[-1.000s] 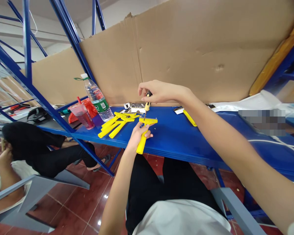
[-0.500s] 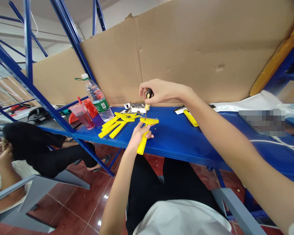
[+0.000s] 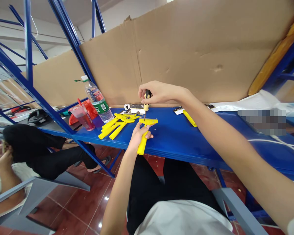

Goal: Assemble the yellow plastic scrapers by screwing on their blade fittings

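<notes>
My left hand (image 3: 138,133) is wrapped round a yellow T-shaped scraper (image 3: 142,145), its handle pointing toward me and its wide head at the far end. Above it, my right hand (image 3: 154,92) grips a screwdriver (image 3: 146,105) with a black and cream handle. The screwdriver stands nearly upright, its shaft reaching down to the left part of the scraper's head; the exact contact at the tip is too small to tell. Several more yellow scrapers (image 3: 116,127) lie in a pile left of my left hand.
A water bottle (image 3: 98,101) and a red drink cup (image 3: 82,115) stand left on the blue table (image 3: 176,140). Another yellow piece (image 3: 189,118) lies behind my right forearm. Small boxes (image 3: 137,109) sit against the cardboard wall (image 3: 186,58). A person sits at the left.
Both hands keep their holds on the scraper and the screwdriver. My right hand has shifted very slightly down and left; the view has moved a little.
</notes>
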`<state>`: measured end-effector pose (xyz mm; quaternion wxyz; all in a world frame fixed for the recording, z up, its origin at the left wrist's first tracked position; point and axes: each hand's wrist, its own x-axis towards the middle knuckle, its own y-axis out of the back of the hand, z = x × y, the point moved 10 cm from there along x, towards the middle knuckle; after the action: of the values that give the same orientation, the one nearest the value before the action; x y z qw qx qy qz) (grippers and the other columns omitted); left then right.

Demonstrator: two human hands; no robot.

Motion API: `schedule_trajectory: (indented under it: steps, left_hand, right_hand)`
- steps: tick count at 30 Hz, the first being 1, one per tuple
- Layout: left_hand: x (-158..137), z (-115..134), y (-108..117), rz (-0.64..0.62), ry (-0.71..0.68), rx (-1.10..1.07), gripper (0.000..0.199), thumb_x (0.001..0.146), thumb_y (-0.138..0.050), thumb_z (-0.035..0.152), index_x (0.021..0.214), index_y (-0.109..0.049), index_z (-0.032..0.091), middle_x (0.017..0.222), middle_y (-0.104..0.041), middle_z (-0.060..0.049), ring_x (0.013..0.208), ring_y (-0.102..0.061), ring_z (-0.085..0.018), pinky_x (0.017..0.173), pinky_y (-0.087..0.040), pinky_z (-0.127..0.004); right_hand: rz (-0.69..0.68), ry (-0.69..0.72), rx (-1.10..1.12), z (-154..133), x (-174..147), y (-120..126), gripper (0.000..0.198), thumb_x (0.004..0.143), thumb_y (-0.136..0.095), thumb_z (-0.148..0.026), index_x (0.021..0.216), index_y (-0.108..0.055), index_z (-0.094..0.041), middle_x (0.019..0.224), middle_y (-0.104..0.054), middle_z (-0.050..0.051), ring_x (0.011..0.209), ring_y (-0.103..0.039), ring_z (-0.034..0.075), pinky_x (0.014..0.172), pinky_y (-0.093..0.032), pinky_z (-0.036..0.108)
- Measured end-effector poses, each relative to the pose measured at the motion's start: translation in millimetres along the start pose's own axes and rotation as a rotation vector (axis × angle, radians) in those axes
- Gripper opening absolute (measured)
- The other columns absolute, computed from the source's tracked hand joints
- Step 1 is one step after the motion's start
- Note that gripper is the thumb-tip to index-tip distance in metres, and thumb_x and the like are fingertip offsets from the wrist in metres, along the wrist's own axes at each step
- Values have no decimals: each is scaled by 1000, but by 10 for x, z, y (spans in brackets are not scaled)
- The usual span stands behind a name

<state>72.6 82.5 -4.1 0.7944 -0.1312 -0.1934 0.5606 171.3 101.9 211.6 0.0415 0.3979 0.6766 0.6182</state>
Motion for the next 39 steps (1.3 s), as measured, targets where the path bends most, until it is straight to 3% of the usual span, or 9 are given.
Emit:
schedule_trajectory:
  steps: [13,17,20,24,28,32,36,39]
  left_hand:
    - [-22,19,-40,-26,12,14,57,83,-99,35,124,-61,23,132,-78,-12,56,-42,-2,76,-57,-33]
    - [-16,23,-35,-19,9,23,58,82,-100,36,121,-58,23,129,-79,-12,56,-43,-2,75,-56,-34]
    - [-5,22,-32,-22,5,27,58,81,-100,37,118,-58,23,129,-79,-12,55,-42,-2,75,-56,-34]
    - [4,2,-33,-34,16,25,60,80,-101,38,116,-56,22,126,-80,-13,55,-44,-2,75,-57,-34]
    - [-3,11,-41,-38,11,33,59,79,-102,39,113,-56,23,127,-80,-12,55,-45,-3,75,-57,-34]
    - [-15,20,-49,-36,14,34,59,79,-102,38,114,-57,22,128,-80,-13,55,-45,-3,74,-56,-34]
    - [-16,22,-49,-28,13,23,60,79,-102,37,116,-57,22,127,-80,-12,55,-44,-2,73,-56,-34]
    - [-13,19,-50,-26,13,21,61,78,-103,38,116,-57,22,126,-80,-12,55,-44,-2,73,-56,-34]
  right_hand:
    - [10,-21,-13,-11,-8,35,13,93,-80,-33,98,-76,-21,98,-78,6,88,-65,22,76,-43,35]
    - [-30,12,23,-48,-16,5,19,87,-83,-28,104,-76,-22,107,-80,7,94,-67,23,79,-46,35]
    - [-2,-15,-9,-13,-15,29,18,92,-82,-33,105,-76,-22,108,-80,8,94,-67,24,80,-47,36]
    - [-45,19,46,-46,-10,-19,16,91,-81,-27,105,-75,-22,109,-80,7,94,-67,23,80,-48,35]
    - [12,-14,37,-6,-11,36,17,95,-80,-33,107,-74,-23,110,-79,7,94,-67,23,79,-47,35]
    - [4,-11,14,-2,-14,32,25,89,-82,-28,111,-72,-24,113,-79,7,95,-66,24,78,-47,35]
    - [20,-32,-22,10,-17,56,15,95,-78,-32,105,-71,-23,111,-79,8,95,-67,25,80,-47,37]
    - [10,-46,-17,23,-19,44,17,91,-79,-27,105,-70,-23,113,-79,8,97,-68,25,80,-48,37]
